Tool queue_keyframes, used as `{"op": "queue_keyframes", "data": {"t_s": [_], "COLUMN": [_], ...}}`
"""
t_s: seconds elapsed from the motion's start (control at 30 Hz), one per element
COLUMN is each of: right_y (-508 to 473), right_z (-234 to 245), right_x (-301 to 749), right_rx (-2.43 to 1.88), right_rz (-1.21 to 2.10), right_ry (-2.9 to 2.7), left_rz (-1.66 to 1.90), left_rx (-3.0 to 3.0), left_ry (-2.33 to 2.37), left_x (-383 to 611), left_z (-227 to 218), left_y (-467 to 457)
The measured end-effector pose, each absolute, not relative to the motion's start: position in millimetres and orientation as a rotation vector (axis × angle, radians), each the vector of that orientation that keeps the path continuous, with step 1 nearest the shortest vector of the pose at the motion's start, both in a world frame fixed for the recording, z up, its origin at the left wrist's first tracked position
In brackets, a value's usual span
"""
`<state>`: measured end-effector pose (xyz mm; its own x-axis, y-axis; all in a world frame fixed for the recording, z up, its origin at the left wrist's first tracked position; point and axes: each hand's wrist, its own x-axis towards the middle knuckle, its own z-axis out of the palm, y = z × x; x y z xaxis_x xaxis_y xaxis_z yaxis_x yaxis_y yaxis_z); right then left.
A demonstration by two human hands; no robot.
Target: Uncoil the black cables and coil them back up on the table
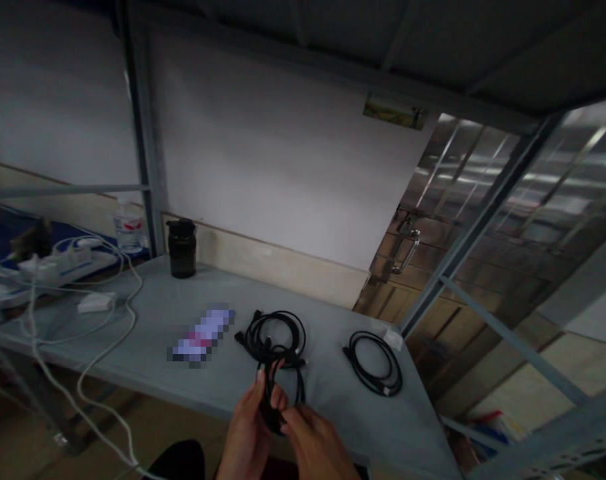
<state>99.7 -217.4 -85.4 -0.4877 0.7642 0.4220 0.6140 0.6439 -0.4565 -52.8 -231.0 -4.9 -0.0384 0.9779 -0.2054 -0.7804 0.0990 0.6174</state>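
Grasps a looped black cable (pixel 269 417) between the thumb and fingers of the left hand (pixel 245 420) and grips the lower part of the same loop with the fingers of the right hand (pixel 315 437), at the near edge of the grey table (pixel 327 387). Note a coiled cable bundle (pixel 253 341) just beyond the hands, a separate cable coil (pixel 353 362) to the right, a blurred rectangular device (pixel 203 337) to the left, and a dark bottle (pixel 183 250) near the wall
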Motion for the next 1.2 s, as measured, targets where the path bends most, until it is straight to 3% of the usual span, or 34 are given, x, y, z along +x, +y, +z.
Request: {"op": "queue_keyframes", "data": {"t_s": [0.17, 0.37, 0.53, 0.8, 1.07, 1.2], "right_y": [-218, -207, -157, -109, -118, -120], "right_z": [-110, -31, 19, -41, -61, -62], "right_x": [101, 102, 101, 93, 104, 149], "right_rx": [-1.046, -1.084, -1.040, -1.048, -1.052, -1.179], "right_rz": [0.181, -0.052, -0.238, -0.113, 0.137, 0.026], "right_ry": [-2.194, -2.329, -2.465, -2.356, -2.103, -2.069], "left_rz": [1.417, 1.560, 1.699, 1.730, 1.573, 1.446], "left_rx": [0.589, 0.675, 1.196, 1.756, 2.307, 2.443], "left_ry": [0.663, 0.892, 1.255, 1.982, 1.655, 1.465], "left_x": [-46, -53, -93, -127, -119, -117], "left_z": [5, 18, 5, -68, -62, -64], "left_y": [-228, -191, -127, -86, -108, -110]}}
